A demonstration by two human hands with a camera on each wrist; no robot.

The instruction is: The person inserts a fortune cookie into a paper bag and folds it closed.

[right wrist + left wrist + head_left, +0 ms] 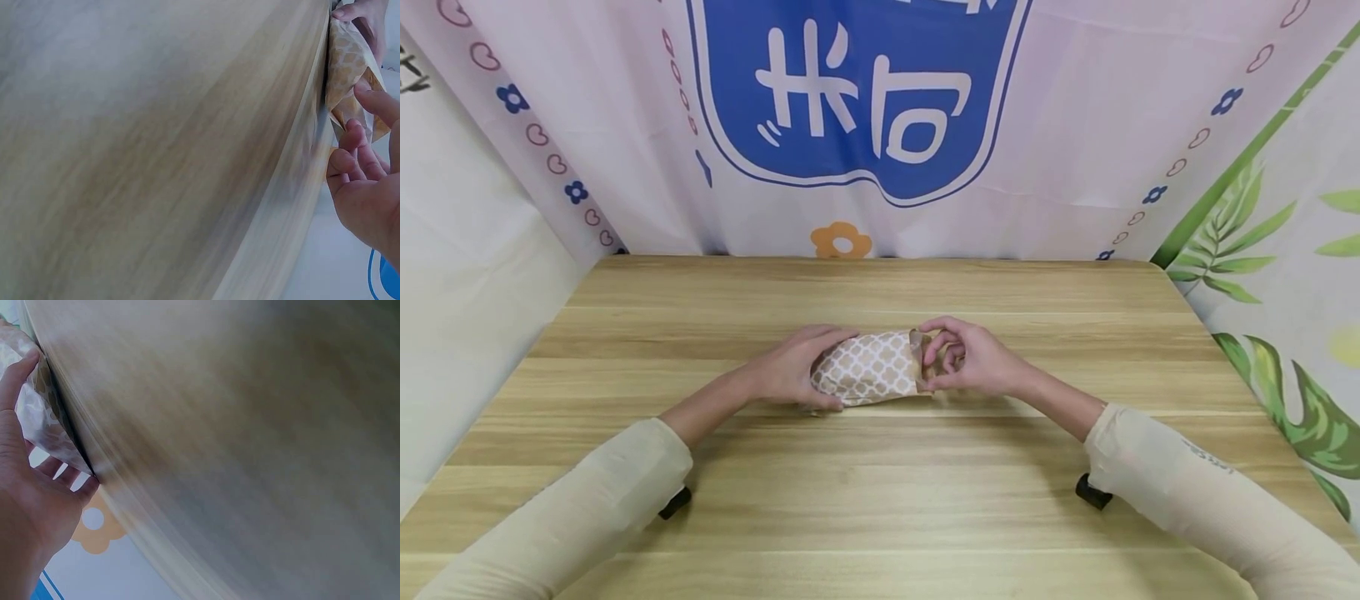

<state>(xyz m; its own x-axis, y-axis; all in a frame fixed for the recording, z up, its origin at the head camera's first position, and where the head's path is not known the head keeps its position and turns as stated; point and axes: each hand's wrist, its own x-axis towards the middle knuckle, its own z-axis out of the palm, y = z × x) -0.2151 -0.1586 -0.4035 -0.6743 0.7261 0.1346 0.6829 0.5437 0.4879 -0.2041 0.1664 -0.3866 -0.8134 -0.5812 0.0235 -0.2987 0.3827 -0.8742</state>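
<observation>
A brown paper bag (868, 367) with a white lattice pattern lies on its side at the middle of the wooden table, its mouth facing right. My left hand (795, 365) grips the bag's bottom end, thumb on the near side and fingers around the far side. At the mouth, my right hand (973, 358) has its thumb and curled fingers at the paper's edge. In the right wrist view, the right thumb (377, 103) lies on the bag's edge and the plain brown inside shows. The left wrist view shows the bag (44, 415) against the left thumb and fingers.
The wooden table (865, 500) extends around the bag, with its far edge against a printed cloth backdrop (1037, 167). Cloth panels also stand at left and right. A small black object (1093, 492) shows under each cream sleeve (1210, 492).
</observation>
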